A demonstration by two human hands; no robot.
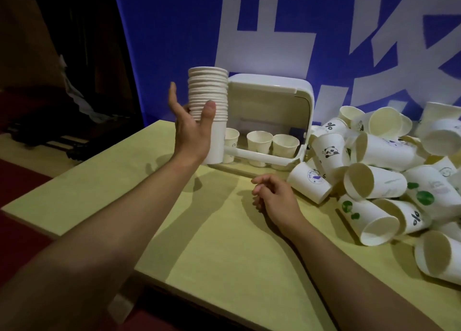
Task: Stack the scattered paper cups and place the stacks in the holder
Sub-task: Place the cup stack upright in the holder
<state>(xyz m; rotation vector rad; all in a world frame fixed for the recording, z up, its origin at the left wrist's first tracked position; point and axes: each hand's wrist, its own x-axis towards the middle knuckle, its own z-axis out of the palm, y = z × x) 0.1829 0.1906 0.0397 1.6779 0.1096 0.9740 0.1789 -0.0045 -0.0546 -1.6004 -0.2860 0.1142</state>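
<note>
My left hand (pixel 193 128) grips the stack (pixel 208 111) beside the holder (pixel 270 121). Right hand (pixel 273 197) idle, fingers loosely curled, seemingly empty. Next, I'd slot it in upright.

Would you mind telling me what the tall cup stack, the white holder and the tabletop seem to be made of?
Tall stack of white cups, gripped by the left hand: matte paper, judging by thin rolled rims. White rounded holder: probably moulded plastic, smooth with a faint sheen. Pale yellow-green tabletop: flat matte board, possibly laminate; uncertain.
</note>
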